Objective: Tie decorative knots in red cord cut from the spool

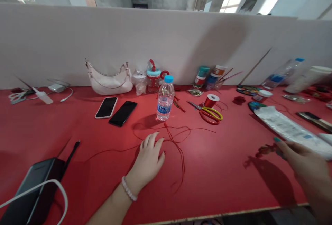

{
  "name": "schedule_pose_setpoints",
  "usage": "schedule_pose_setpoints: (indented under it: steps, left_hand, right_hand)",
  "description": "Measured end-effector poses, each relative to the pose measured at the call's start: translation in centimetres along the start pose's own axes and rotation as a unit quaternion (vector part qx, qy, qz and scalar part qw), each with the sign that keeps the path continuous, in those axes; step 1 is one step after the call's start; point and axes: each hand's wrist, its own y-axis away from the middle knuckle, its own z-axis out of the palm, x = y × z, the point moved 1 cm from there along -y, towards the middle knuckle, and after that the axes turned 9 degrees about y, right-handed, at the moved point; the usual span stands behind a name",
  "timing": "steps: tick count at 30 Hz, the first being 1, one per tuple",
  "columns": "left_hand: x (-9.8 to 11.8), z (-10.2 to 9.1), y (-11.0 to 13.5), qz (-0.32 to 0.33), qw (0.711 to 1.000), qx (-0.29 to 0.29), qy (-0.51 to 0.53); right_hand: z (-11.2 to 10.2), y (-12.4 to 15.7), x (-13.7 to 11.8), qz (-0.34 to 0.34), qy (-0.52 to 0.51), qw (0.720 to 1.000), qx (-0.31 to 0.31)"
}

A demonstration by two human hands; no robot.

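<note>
Red tabletop (pixel 215 175) is backed by a low white partition (pixel 160 35), with bare concrete walls beyond. Left hand (pixel 149 157) is placed palm down at the centre, fingers loosely spread and nothing visibly gripped; contact between its fingertips and the red cord (pixel 172 138) cannot be confirmed. Right hand (pixel 301 156) is raised at the right, its fingers closed on one small dark red bundle (pixel 264 150) (too blurred for its make-up to be identified).

The red cord is laid out in loose loops beside the left hand, running from just in front of a capped bottle. The step in hand is judged to be cord handling, with the bundle kept apart from the loops. For a next move on the cord, a strand would need to be separated and pinched between thumb and fingertip, without the loops being tangled.

Beyond the hands, the following are counted: two phones (one light-edged (pixel 106 107), one black (pixel 123 113)); one spool (pixel 210 102); one pair of yellow-and-orange scissors (pixel 201 109); two blue-capped bottles (one upright (pixel 164 102), one tilted (pixel 276 76)); one white handbag (pixel 111 84).
</note>
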Motion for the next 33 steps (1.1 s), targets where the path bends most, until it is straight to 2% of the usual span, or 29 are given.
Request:
schedule_pose_setpoints:
  steps: [3,4,6,7,9,10,13,14,16,18,21,24,27,30,33]
  left_hand:
    - [0.1,0.0,0.0,-0.001,1.0,-0.001,0.0]
    - [0.1,0.0,0.0,-0.003,1.0,-0.004,-0.003]
    - [0.1,-0.1,0.0,-0.008,1.0,-0.011,-0.011]
    - [0.1,-0.1,0.0,-0.012,1.0,-0.013,-0.017]
    - [0.0,0.0,-0.1,-0.021,0.999,-0.01,-0.034]
    - [-0.1,0.1,-0.1,-0.029,0.998,-0.008,-0.046]
    - [-0.6,0.3,-0.1,-0.059,0.995,-0.004,-0.086]
    - [-0.8,0.3,-0.1,-0.071,0.993,-0.002,-0.097]
    - [-1.2,0.4,0.0,-0.094,0.989,0.003,-0.115]
    - [-1.7,0.4,0.0,-0.125,0.984,0.006,-0.127]
    - [-2.3,0.5,0.0,-0.167,0.976,0.006,-0.138]
    - [-2.5,0.4,0.1,-0.195,0.969,0.01,-0.152]
    - [-2.5,0.1,0.0,-0.23,0.958,0.007,-0.171]
    - [-2.8,-0.3,0.0,-0.256,0.948,-0.001,-0.191]
    - [-3.2,-0.6,0.0,-0.286,0.932,0.014,-0.222]
  right_hand:
    - [0.3,-1.4,5.6,0.01,0.091,0.996,0.011]
    - [0.4,-1.6,7.2,0.027,0.117,0.992,0.039]
    - [0.9,-1.2,9.1,0.026,0.129,0.99,0.058]
    - [1.1,-0.5,9.3,0.024,0.131,0.986,0.102]
    - [1.8,1.3,8.0,-0.06,0.138,0.976,0.159]
    - [2.3,2.3,6.7,-0.128,0.142,0.971,0.14]
    - [4.6,4.9,1.6,-0.306,0.159,0.937,0.054]
    - [5.5,5.5,-0.2,-0.36,0.153,0.92,0.001]
    - [7.4,6.5,-3.5,-0.431,0.168,0.881,-0.101]
    - [9.2,7.0,-6.3,-0.469,0.192,0.845,-0.168]
    - [11.5,7.3,-9.3,-0.485,0.219,0.82,-0.213]
    - [13.1,7.1,-10.1,-0.468,0.246,0.822,-0.21]
    - [13.6,6.6,-8.9,-0.44,0.262,0.842,-0.17]
    - [13.4,5.9,-7.4,-0.377,0.282,0.875,-0.116]
    - [13.3,5.7,-7.0,-0.329,0.283,0.899,-0.063]
